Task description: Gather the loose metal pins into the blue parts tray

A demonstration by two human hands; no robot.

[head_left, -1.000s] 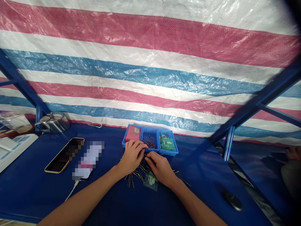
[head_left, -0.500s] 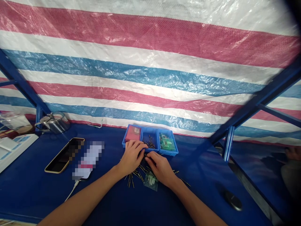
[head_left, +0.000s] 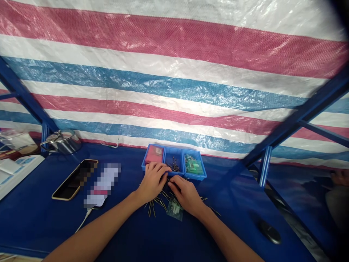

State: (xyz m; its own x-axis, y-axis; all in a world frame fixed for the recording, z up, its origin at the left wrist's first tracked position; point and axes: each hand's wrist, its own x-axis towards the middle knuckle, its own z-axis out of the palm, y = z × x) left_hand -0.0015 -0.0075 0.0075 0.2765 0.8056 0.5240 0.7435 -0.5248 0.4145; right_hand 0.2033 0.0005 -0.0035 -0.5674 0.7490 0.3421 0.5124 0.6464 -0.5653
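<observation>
My left hand [head_left: 153, 182] is closed, fingers bent and thumb turned in, just in front of a blue three-part bin [head_left: 202, 177]. Close by on its right, my right hand [head_left: 188, 192] makes a pinch. The fingertips of both almost meet around a small dark piece [head_left: 168, 179], mostly covered by them. Under and around the hands lie several thin dark-and-brass rods [head_left: 151, 209], resembling small drill bits. A clear plastic bag [head_left: 175, 210] with pale pieces in it rests below my right hand. More rods [head_left: 176, 165] fill the bin's middle compartment.
The bin's left compartment holds a red block [head_left: 154, 155], the right one green packets [head_left: 194, 164]. Leftward on the blue table are a black phone [head_left: 75, 181], another phone on a cable [head_left: 100, 189] and a metal pot [head_left: 64, 142]. A black mouse [head_left: 269, 231] sits at the right.
</observation>
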